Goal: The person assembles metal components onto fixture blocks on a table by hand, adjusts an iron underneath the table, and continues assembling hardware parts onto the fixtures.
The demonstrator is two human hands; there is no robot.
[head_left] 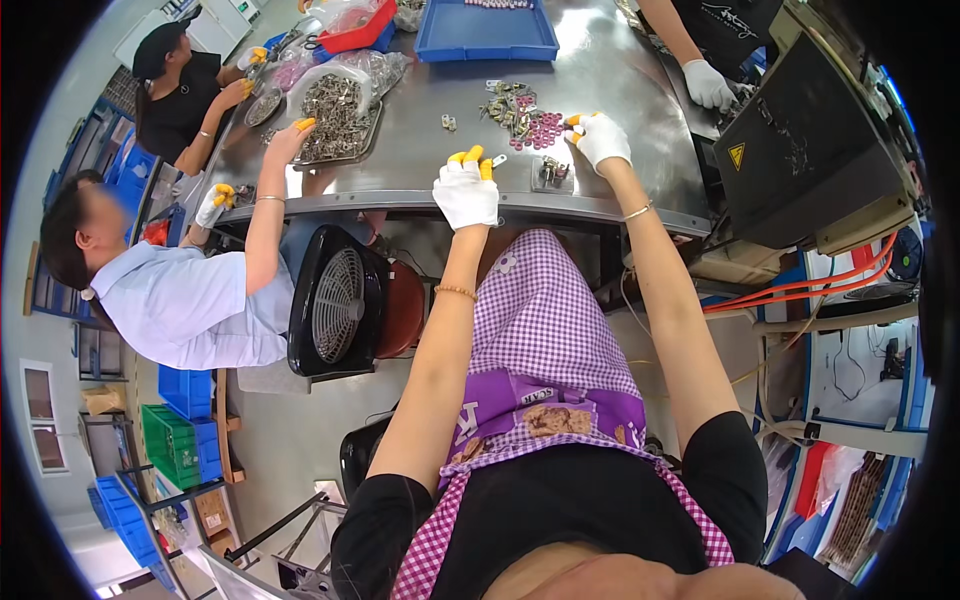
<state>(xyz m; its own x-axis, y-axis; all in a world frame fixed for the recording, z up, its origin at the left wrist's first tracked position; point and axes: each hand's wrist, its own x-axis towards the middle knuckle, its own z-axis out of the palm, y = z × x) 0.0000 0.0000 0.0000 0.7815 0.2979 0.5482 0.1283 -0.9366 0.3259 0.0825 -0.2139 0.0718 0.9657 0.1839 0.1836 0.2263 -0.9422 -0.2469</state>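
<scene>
My left hand (pixel 466 192), in a white glove with yellow fingertips, is closed near the table's front edge. A small flat metal tab with a hole (pixel 499 160) sticks out from its fingertips. My right hand (pixel 602 140), gloved the same way, has its fingers curled at the right side of a pile of small pink rings (pixel 540 130). Whatever is between those fingertips is too small to make out. Small metal fittings (pixel 497 108) lie against the pile's left side. Closer to me, a small clear holder with metal parts (pixel 551 174) stands between my hands.
Two more metal fittings (pixel 448 122) lie apart on the steel table (pixel 420 105). A blue tray (pixel 487 38) is at the far side. To the left, a co-worker reaches over a tray heaped with metal parts (pixel 335 115). A dark machine box (pixel 815 140) stands at right, near another gloved person.
</scene>
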